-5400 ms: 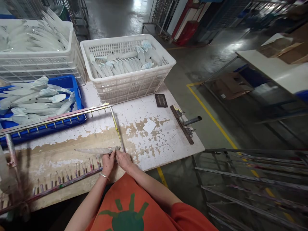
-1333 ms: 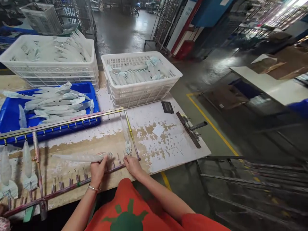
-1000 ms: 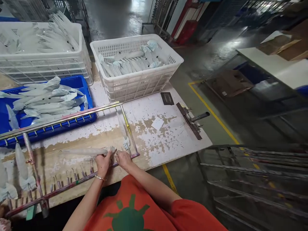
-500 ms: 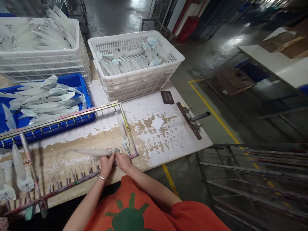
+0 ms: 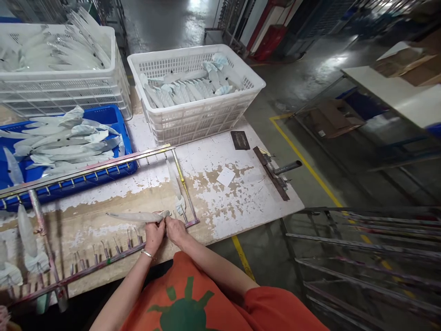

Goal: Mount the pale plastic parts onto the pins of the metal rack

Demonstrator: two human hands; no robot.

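A long, translucent white fish-shaped piece (image 5: 132,216) lies level between my hands, its pointed end toward the left and its pale wrapped tail at my fingers. My left hand (image 5: 155,234) is closed around the piece near the tail. My right hand (image 5: 176,231) pinches at the wrapped tail end, fingertips against those of the left; the exact grip is partly hidden. Both hands are over the near rail of a metal rack frame (image 5: 119,255) with upright pegs. Just beyond them, a similar piece (image 5: 174,179) is mounted at the rack's right end.
A blue tray (image 5: 120,122) of similar pieces stands behind the rack's hooked far rail (image 5: 99,168). White baskets (image 5: 203,122) (image 5: 113,78) hold more pieces. A dark block (image 5: 240,140), a white paper square (image 5: 226,176) and a metal bracket (image 5: 271,174) lie on the worn table's right side.
The held piece has shifted slightly right and its pointed end sits a little lower. My left hand has turned slightly; both hands remain together at the tail.
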